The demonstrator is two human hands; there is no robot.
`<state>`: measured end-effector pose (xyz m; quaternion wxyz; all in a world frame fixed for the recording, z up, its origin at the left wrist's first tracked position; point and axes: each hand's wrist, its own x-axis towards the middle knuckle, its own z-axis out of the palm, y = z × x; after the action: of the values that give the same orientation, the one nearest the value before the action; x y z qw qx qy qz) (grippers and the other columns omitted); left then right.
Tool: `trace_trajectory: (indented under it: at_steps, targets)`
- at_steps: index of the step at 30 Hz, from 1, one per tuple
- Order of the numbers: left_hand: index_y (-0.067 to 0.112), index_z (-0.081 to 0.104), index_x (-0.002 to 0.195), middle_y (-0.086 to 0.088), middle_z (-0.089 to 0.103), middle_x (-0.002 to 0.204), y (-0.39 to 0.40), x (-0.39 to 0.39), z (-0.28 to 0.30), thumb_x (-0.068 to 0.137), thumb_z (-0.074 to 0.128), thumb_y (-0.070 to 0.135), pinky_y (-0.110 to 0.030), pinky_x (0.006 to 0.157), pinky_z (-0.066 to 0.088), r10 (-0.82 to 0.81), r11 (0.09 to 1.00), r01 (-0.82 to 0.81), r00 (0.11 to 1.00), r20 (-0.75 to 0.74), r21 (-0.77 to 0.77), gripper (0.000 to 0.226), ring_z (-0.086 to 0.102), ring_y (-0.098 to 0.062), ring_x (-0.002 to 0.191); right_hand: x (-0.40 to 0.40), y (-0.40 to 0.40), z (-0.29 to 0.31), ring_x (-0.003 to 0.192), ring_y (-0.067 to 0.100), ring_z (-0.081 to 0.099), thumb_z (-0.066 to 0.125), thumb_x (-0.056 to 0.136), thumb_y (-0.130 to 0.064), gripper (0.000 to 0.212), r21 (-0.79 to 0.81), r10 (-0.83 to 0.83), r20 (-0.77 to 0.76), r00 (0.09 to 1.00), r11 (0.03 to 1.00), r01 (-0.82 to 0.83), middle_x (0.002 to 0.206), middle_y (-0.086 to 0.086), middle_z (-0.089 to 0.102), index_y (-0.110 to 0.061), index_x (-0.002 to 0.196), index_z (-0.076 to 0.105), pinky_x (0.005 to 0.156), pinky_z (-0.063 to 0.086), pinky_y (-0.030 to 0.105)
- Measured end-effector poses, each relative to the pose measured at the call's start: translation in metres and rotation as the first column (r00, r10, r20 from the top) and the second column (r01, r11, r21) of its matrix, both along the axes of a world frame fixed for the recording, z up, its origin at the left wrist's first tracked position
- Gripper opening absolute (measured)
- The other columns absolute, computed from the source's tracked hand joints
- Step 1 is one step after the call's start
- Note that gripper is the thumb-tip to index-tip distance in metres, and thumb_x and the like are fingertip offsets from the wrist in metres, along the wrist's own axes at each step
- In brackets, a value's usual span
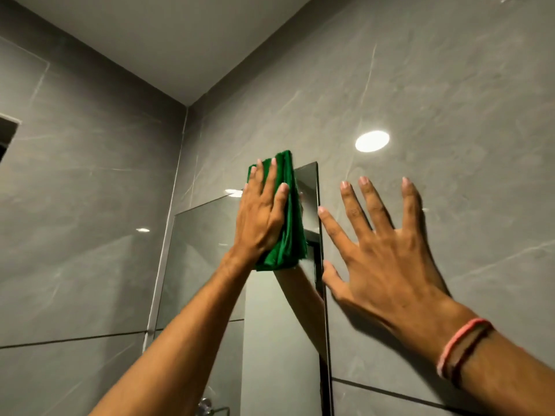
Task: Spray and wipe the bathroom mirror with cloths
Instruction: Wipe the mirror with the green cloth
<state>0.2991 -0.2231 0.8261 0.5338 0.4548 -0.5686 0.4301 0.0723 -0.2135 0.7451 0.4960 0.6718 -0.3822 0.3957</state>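
Note:
The frameless mirror hangs on the grey tiled wall, its top right corner just above my hands. My left hand lies flat on a folded green cloth and presses it against the glass near that top corner. The cloth sticks out above my fingertips and below my palm. My right hand rests flat on the wall tile just right of the mirror's edge, fingers spread, holding nothing. A pink and dark band circles that wrist. The mirror reflects my left forearm under the cloth.
Grey marble-look tiles cover both walls, which meet in a corner left of the mirror. A round light reflection shines on the tile above my right hand. A chrome fitting shows at the bottom. A dark recess sits far left.

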Motion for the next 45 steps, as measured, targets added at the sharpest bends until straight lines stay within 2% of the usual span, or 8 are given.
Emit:
trace_trajectory:
  at_steps: [4,13,20,26,31,36,40,45]
  targets:
    - [0.031,0.007,0.157,-0.002,0.002,0.17,-0.006,0.073,0.017,0.098,0.013,0.055,-0.042,0.128,0.003,-0.013,1.0,0.016,0.99,-0.139,0.023,0.064,0.0,-0.017,0.157,0.004,-0.007,-0.001,0.157,0.041,0.019,0.036,0.087,-0.067,0.081,-0.009,0.025,0.049,0.998,1.0,-0.024,0.168,0.022,0.019,-0.028,0.158,0.03,0.119,0.007,0.075]
    - [0.018,0.012,0.158,-0.009,0.003,0.17,-0.027,0.277,-0.076,0.106,0.024,0.036,-0.04,0.127,-0.002,-0.073,0.996,0.09,0.838,-0.542,0.006,0.056,-0.002,-0.023,0.157,0.009,-0.014,-0.003,0.159,0.035,0.016,0.023,0.087,-0.069,0.08,-0.136,-0.032,0.116,0.993,0.99,0.047,0.171,0.015,0.014,-0.034,0.16,0.02,0.12,0.007,0.075]
    - [0.019,0.011,0.158,-0.005,0.004,0.17,-0.018,0.265,-0.243,0.098,0.023,0.045,-0.038,0.128,0.001,-0.053,0.994,0.108,0.705,-0.707,0.033,0.067,0.0,-0.018,0.157,0.011,-0.037,0.0,0.161,0.035,-0.007,0.012,0.086,-0.074,0.084,-0.104,0.079,0.073,0.994,0.992,-0.071,0.174,0.01,-0.009,-0.04,0.161,-0.004,0.122,0.014,0.071]
    - [0.032,0.008,0.157,-0.001,-0.003,0.17,-0.011,0.188,-0.323,0.092,0.021,0.055,-0.038,0.126,-0.003,-0.082,0.987,0.163,0.514,-0.854,0.004,0.07,-0.004,-0.013,0.156,0.005,-0.015,-0.004,0.16,0.038,0.002,0.018,0.091,-0.068,0.08,-0.097,0.034,0.089,0.995,0.995,-0.025,0.174,0.015,0.002,-0.034,0.163,0.009,0.119,0.011,0.076]
    - [0.032,0.012,0.157,0.0,0.002,0.17,-0.005,0.105,-0.227,0.095,0.02,0.049,-0.039,0.127,0.004,-0.136,0.987,0.151,0.662,-0.737,-0.047,0.065,0.001,-0.014,0.156,0.003,0.007,-0.008,0.159,0.039,0.013,0.026,0.094,-0.061,0.075,-0.074,-0.001,0.066,0.998,0.997,0.006,0.172,0.019,0.012,-0.028,0.162,0.021,0.12,0.008,0.075]
    - [0.039,0.009,0.156,0.001,-0.002,0.17,0.004,-0.021,-0.118,0.103,0.025,0.041,-0.037,0.126,0.0,-0.127,0.992,0.127,0.941,-0.313,-0.023,0.055,-0.003,-0.015,0.157,-0.006,0.005,-0.009,0.16,0.036,0.014,0.025,0.094,-0.064,0.077,-0.037,0.005,0.05,0.999,0.999,-0.003,0.172,0.018,0.012,-0.028,0.162,0.019,0.124,0.01,0.069]
    - [0.033,0.014,0.157,-0.005,-0.001,0.17,0.012,-0.076,-0.114,0.103,0.025,0.038,-0.042,0.128,0.0,-0.085,0.996,0.084,0.995,0.058,0.024,0.056,-0.006,-0.014,0.157,-0.009,0.008,-0.024,0.159,0.039,0.016,0.028,0.09,-0.06,0.08,-0.028,0.019,0.087,0.996,0.999,-0.017,0.171,0.021,0.016,-0.022,0.161,0.026,0.124,0.009,0.071]
    - [0.021,0.021,0.156,-0.013,0.006,0.169,0.013,-0.006,-0.172,0.101,0.031,0.035,-0.053,0.127,0.009,-0.068,0.994,0.06,0.994,0.083,0.093,0.058,0.0,-0.021,0.158,0.0,0.004,-0.055,0.159,0.043,0.01,0.031,0.088,-0.064,0.086,-0.008,0.012,0.059,0.998,1.0,-0.011,0.171,0.024,0.01,-0.022,0.162,0.02,0.121,0.003,0.075]
